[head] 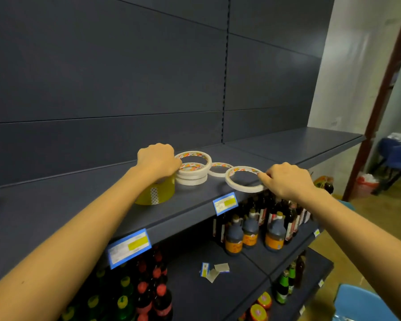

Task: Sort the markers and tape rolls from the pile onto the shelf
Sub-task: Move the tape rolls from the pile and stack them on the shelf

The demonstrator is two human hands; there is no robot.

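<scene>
Shelf [287, 144], dark, top tier; all the tape sits on it near the front edge. No markers in view.

Yellow roll [158, 195], fat, upright on its flat face, under the left wrist. Stack [191, 180] of white rolls touches it at 3 o'clock; top roll [195, 154] is tilted, not seated.

Ring [243, 189]: thin white roll, flat, hole up, printed core, at 4 o'clock from the stack and apart from it. Spare ring [218, 174] lies flat between them.

Right hand [287, 180] pinches the ring's 3 o'clock rim, so the ring lies at 9 o'clock from the grip. Left hand [156, 159] has its fingers curled on the top roll's 9 o'clock rim, which looks like a pinch.

Right hand is nearer the ring, left nearer the stack. Likely next: ring goes toward 10 o'clock, to the stack.
</scene>
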